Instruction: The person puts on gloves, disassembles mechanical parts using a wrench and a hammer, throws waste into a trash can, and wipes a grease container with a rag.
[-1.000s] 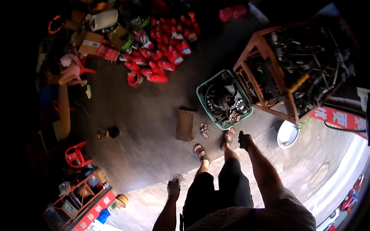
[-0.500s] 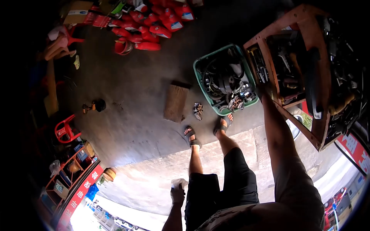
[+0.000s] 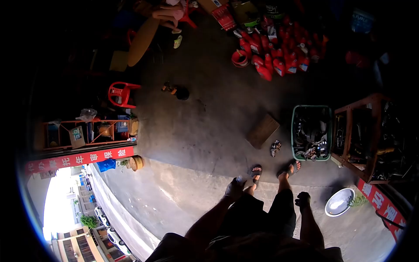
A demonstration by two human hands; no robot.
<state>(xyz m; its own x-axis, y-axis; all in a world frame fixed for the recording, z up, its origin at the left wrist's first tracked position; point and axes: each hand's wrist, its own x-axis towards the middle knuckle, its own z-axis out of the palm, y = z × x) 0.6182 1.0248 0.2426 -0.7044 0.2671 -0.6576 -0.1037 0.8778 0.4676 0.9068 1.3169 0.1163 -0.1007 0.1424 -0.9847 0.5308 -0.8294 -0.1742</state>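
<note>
My left hand [image 3: 235,188], in front of my left thigh, is closed around a small pale crumpled thing [image 3: 241,178], perhaps paper or plastic; its kind is not clear. Beside my right thigh hangs my right hand [image 3: 302,200] with its fingers curled in. It is dark there, and whatever the fingers may hold is hidden. Past my sandalled feet stands a green-rimmed plastic bin [image 3: 293,131] full of dark parts and rags. A patterned rag [image 3: 275,148] and a brown wooden block [image 3: 262,130] lie on the floor to its left.
A wooden tool shelf [image 3: 348,131] stands right of the bin. Nearer me are a silver basin [image 3: 339,203] and a plant. Many red bottles [image 3: 279,65] are piled farther off. A cordless power tool [image 3: 171,88], a red chair [image 3: 122,94] and a seated person [image 3: 169,14] are to the left.
My right arm has drawn back from the tool shelf and now hangs at my side. My left hand has moved forward, still holding the pale thing. The view has turned and shifted.
</note>
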